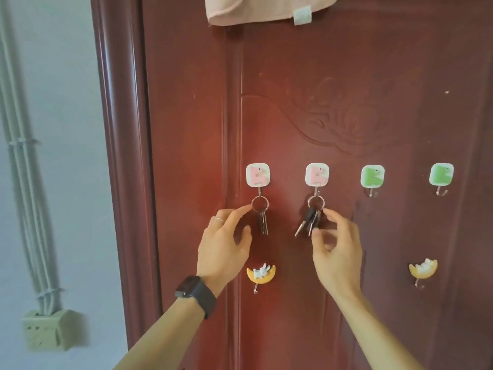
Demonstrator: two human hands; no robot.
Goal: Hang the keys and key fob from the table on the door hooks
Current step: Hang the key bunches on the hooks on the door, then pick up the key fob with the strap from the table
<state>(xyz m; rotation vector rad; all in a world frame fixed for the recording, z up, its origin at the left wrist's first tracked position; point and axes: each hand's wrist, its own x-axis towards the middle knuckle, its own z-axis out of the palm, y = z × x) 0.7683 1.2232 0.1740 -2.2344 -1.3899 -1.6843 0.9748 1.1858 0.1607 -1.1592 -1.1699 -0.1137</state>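
Two key bunches hang on the dark red door (306, 102). The left key bunch (262, 218) hangs by its ring from the first pink hook (257, 175). The right key bunch (310, 221), with dark-headed keys, hangs from the second pink hook (317, 174). My left hand (224, 244), with a dark watch on its wrist, has its forefinger tip against the left ring and its thumb held apart. My right hand (336, 249) has its forefinger at the right ring's edge and its thumb just below the keys, fingers spread. No key fob is in sight.
Two green hooks (372, 176) (441, 174) to the right are bare. Lower down are two yellow moon hooks (261, 275) (423, 268), also bare. A pink cloth (256, 9) hangs at the door's top. On the left wall, cables (24, 182) run down to a socket box (48, 329).
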